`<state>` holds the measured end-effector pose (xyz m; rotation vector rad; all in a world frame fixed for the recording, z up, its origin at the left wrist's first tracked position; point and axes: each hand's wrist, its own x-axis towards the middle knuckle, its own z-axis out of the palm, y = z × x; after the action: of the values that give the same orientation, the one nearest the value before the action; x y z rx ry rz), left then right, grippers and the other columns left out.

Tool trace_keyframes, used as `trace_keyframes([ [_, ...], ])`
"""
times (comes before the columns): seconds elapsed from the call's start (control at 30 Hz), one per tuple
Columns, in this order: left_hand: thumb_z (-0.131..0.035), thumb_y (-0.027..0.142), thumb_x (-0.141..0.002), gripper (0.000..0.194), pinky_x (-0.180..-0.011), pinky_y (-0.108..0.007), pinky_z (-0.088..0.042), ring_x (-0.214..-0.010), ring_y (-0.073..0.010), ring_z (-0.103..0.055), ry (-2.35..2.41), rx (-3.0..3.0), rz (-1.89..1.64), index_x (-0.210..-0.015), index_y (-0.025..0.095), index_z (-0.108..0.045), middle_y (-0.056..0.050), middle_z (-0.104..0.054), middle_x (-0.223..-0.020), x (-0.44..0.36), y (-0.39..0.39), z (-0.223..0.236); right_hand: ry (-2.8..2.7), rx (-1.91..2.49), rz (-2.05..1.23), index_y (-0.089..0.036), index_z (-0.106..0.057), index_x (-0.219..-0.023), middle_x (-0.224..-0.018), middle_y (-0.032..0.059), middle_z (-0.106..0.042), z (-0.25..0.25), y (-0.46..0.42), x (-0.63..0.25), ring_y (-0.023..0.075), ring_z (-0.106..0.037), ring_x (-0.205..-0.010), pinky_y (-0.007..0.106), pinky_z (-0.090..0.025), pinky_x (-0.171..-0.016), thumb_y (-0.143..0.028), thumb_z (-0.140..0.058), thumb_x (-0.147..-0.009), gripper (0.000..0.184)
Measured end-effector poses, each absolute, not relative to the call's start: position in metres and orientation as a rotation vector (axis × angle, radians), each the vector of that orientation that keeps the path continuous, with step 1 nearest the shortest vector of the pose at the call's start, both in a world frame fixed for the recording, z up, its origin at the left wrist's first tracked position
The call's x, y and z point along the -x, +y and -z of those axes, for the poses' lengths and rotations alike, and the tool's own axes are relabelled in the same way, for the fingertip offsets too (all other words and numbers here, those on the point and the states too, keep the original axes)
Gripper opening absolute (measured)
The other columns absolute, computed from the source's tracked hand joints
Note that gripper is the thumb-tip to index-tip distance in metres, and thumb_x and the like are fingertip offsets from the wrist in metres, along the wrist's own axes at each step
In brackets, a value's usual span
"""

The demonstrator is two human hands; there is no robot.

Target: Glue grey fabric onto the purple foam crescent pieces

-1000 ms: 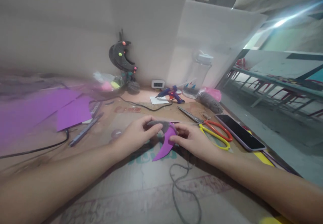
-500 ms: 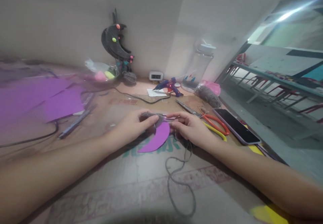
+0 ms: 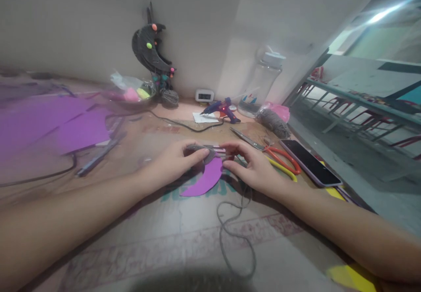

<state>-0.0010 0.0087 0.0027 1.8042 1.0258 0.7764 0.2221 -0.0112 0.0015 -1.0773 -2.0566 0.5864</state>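
A flat purple crescent (image 3: 205,178) curves down between my hands, its upper end wrapped in grey yarn. My left hand (image 3: 184,160) is closed on that wrapped end, thumb on top. On the other side, my right hand (image 3: 248,162) has its thumb by the crescent's outer edge and its fingers curled above, around the grey yarn (image 3: 232,233). The yarn trails from under this hand and lies in a loose loop on the cardboard. How the fingers pinch the strand is partly hidden.
Scissors (image 3: 283,160), a phone (image 3: 311,162) and a grey yarn skein (image 3: 274,123) lie to the right. Behind are a glue gun (image 3: 222,109), a small clock (image 3: 204,95) and a clear bottle (image 3: 263,81). Purple sheets (image 3: 82,129) lie left; a dark crescent ornament (image 3: 144,46) hangs behind.
My right hand's fingers have lifted and spread a little from the crescent's top. My left hand keeps its hold. The view has shifted slightly.
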Motion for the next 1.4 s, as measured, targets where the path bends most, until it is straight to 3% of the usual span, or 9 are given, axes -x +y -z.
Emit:
trace_keyframes([
  [0.1, -0.051, 0.051, -0.087, 0.035, -0.05, -0.024, -0.038, -0.058, -0.0143, -0.055, 1.041, -1.802, -0.755, -0.082, 0.018, -0.062, -0.001, -0.064, -0.067, 0.0014, 0.0076, -0.0039, -2.159, 1.064, -0.319, -0.019, -0.059, -0.107, -0.082, 0.0004, -0.058, -0.0028, -0.0105, -0.2246, 0.0142, -0.056, -0.076, 0.029, -0.046, -0.073, -0.02, -0.065, -0.084, 0.024],
  [0.23, -0.051, 0.052, -0.087, 0.036, -0.048, -0.023, -0.036, -0.055, -0.0133, -0.053, 1.057, -1.798, -0.727, -0.082, 0.018, -0.062, -0.001, -0.063, -0.067, 0.0014, 0.0062, -0.0047, -2.159, 1.03, -0.245, -0.018, -0.062, -0.09, -0.079, 0.0003, -0.059, -0.004, -0.0094, -0.2254, 0.0129, -0.054, -0.072, 0.026, -0.044, -0.069, -0.017, -0.06, -0.088, 0.003],
  [0.53, -0.052, 0.052, -0.086, 0.035, -0.042, -0.021, -0.033, -0.049, -0.0112, -0.052, 1.039, -1.789, -0.661, -0.082, 0.019, -0.06, 0.001, -0.063, -0.064, -0.0001, 0.0051, -0.0042, -2.159, 0.994, -0.238, -0.018, -0.064, -0.081, -0.077, 0.0024, -0.066, -0.0058, -0.0121, -0.2241, 0.0143, -0.059, -0.072, 0.026, -0.044, -0.065, -0.019, -0.057, -0.09, 0.011],
  [0.83, -0.053, 0.051, -0.086, 0.033, -0.047, -0.022, -0.037, -0.055, -0.014, -0.056, 1.01, -1.839, -0.651, -0.083, 0.019, -0.062, -0.001, -0.065, -0.066, 0.0007, 0.0049, -0.0042, -2.197, 1.107, -0.299, -0.018, -0.063, -0.077, -0.073, 0.0014, -0.068, -0.007, -0.015, -0.2233, 0.0136, -0.061, -0.067, 0.024, -0.042, -0.062, -0.023, -0.048, -0.093, 0.023],
  [0.97, -0.052, 0.051, -0.086, 0.033, -0.044, -0.021, -0.035, -0.053, -0.013, -0.055, 1.022, -1.82, -0.639, -0.082, 0.019, -0.061, -0.001, -0.065, -0.065, 0.0007, 0.0052, -0.0048, -2.182, 1.108, -0.402, -0.018, -0.062, -0.097, -0.067, -0.0016, -0.057, -0.0076, -0.0167, -0.2251, 0.0116, -0.053, -0.059, 0.023, -0.04, -0.056, -0.031, -0.052, -0.092, 0.018],
  [1.03, -0.052, 0.051, -0.086, 0.034, -0.042, -0.021, -0.034, -0.051, -0.012, -0.053, 1.032, -1.811, -0.637, -0.082, 0.019, -0.06, -0.001, -0.064, -0.066, 0.0009, 0.0055, -0.0048, -2.199, 1.059, -0.396, -0.018, -0.059, -0.107, -0.067, -0.0031, -0.05, -0.0073, -0.0175, -0.2254, 0.0114, -0.048, -0.058, 0.023, -0.039, -0.055, -0.036, -0.06, -0.087, 0.026],
  [1.1, -0.052, 0.052, -0.086, 0.034, -0.042, -0.02, -0.033, -0.05, -0.0117, -0.052, 1.031, -1.802, -0.641, -0.081, 0.019, -0.059, -0.001, -0.064, -0.066, 0.0012, 0.0057, -0.0047, -2.219, 1.013, -0.322, -0.018, -0.058, -0.108, -0.07, -0.0029, -0.048, -0.0065, -0.0176, -0.2253, 0.012, -0.046, -0.062, 0.024, -0.039, -0.058, -0.035, -0.064, -0.084, 0.03],
  [1.3, -0.052, 0.053, -0.086, 0.035, -0.042, -0.021, -0.032, -0.05, -0.0116, -0.05, 1.021, -1.749, -0.627, -0.085, 0.019, -0.059, -0.001, -0.063, -0.066, 0.0013, 0.0052, -0.005, -2.221, 0.979, -0.208, -0.019, -0.061, -0.096, -0.075, 0.0004, -0.055, -0.0048, -0.0131, -0.2265, 0.013, -0.049, -0.066, 0.026, -0.041, -0.062, -0.025, -0.059, -0.089, 0.01],
  [1.4, -0.053, 0.052, -0.085, 0.035, -0.044, -0.022, -0.033, -0.051, -0.0124, -0.051, 1.014, -1.764, -0.652, -0.082, 0.019, -0.06, -0.001, -0.062, -0.065, 0.001, 0.0053, -0.0046, -2.195, 0.98, -0.243, -0.019, -0.06, -0.103, -0.086, 0.003, -0.058, -0.0055, -0.0122, -0.2268, 0.013, -0.05, -0.068, 0.028, -0.044, -0.064, -0.029, -0.063, -0.087, 0.019],
])
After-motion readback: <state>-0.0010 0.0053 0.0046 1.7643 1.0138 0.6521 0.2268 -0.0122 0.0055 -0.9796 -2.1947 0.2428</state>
